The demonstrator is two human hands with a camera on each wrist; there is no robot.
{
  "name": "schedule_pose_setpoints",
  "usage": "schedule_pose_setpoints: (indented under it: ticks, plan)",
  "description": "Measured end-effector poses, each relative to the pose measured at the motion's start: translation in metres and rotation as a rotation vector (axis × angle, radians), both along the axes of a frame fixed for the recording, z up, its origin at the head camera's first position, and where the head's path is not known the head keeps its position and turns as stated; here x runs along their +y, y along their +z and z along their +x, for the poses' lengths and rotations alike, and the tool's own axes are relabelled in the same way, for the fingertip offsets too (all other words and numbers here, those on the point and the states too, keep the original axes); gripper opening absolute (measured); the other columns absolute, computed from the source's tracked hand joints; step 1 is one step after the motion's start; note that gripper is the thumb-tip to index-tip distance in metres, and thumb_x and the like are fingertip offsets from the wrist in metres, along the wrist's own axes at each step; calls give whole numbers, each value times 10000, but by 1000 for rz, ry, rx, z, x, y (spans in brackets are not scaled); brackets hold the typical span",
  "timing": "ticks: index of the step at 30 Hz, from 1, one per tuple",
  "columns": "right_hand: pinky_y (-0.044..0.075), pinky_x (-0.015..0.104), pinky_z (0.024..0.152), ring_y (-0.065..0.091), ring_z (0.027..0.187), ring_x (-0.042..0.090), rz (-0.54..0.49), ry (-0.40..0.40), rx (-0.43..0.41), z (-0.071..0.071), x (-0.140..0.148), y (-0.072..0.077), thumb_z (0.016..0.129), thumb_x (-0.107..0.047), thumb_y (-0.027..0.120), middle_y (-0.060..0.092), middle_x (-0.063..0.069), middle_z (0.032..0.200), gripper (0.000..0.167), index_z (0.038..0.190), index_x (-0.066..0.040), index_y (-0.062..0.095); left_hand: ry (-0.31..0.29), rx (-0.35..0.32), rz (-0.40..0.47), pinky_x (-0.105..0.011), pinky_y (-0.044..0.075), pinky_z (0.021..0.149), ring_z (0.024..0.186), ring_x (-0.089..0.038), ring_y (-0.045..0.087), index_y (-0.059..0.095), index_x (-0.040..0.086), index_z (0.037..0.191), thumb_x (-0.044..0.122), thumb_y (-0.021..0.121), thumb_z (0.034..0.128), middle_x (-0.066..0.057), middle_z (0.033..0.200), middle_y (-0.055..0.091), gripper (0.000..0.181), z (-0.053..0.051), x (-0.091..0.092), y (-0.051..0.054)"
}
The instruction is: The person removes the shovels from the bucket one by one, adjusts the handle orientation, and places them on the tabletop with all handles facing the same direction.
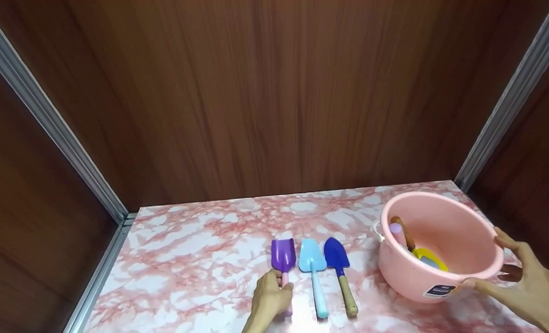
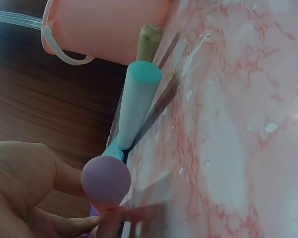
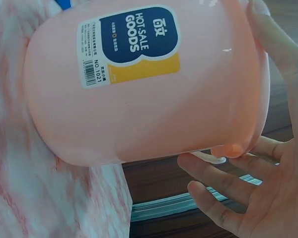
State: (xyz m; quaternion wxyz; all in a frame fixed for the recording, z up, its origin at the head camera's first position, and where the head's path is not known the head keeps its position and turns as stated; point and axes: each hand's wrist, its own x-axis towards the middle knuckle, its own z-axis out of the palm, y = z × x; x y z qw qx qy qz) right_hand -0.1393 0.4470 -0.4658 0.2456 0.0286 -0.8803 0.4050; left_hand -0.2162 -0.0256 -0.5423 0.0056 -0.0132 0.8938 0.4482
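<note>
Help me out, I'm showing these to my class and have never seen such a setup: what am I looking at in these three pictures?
There is no machine here, just a person working with two bare hands. The wide picture comes from a camera worn on the head, looking forward and down. The other two come from cameras on the wrists, one for each hand.

On the pink-and-white table, three small shovels lie side by side: a purple shovel, a light blue shovel and a dark blue shovel. The left hand holds the purple one by its pink handle. The right hand grips the rim of a pink bucket, which has a few things inside, among them something yellow.
</note>
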Motion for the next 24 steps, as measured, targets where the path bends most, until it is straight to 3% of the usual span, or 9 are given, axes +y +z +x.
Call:
schedule_pose_setpoints:
  ticks: [3,7,14,20,24]
  plan:
    - [524,44,764,649,928,-190,2,6,-3,2,0,1,644,40,990,394,-250,1666,994,1497,6,480,-8,0,-4,-445,582,805,840,-182,671,705,12,1105,149,796,897,-31,894,696,265,0,0,1]
    - [530,51,758,642,942,-195,-5,5,-16,2,1,0,656,35,988,411,-271,1639,987,1498,-13,477,-21,5,-23,-463,590,827,843,-210,671,691,-37,1107,137,796,889,-78,909,678,298,1,1,1]
    - [521,39,764,629,959,-208,-19,-4,-44,1,0,-1,670,21,987,433,-310,1560,1077,1585,-117,436,-41,7,-38,-451,544,719,762,-210,595,661,39,910,138,791,858,-69,853,597,172,2,1,2]
    - [523,50,713,636,903,-202,-7,-28,-110,1,-2,0,712,-52,988,411,-374,1392,1205,1689,-268,316,-52,-36,-32,-497,562,769,825,-245,616,655,-10,1042,160,802,901,-107,932,605,266,3,0,4]
    - [528,49,726,624,910,-210,-8,-18,-82,0,-3,-1,689,1,982,466,-383,1322,1216,1689,-214,325,-50,-38,-53,-508,566,780,826,-254,612,640,-25,1061,169,803,895,-117,938,594,303,3,1,3]
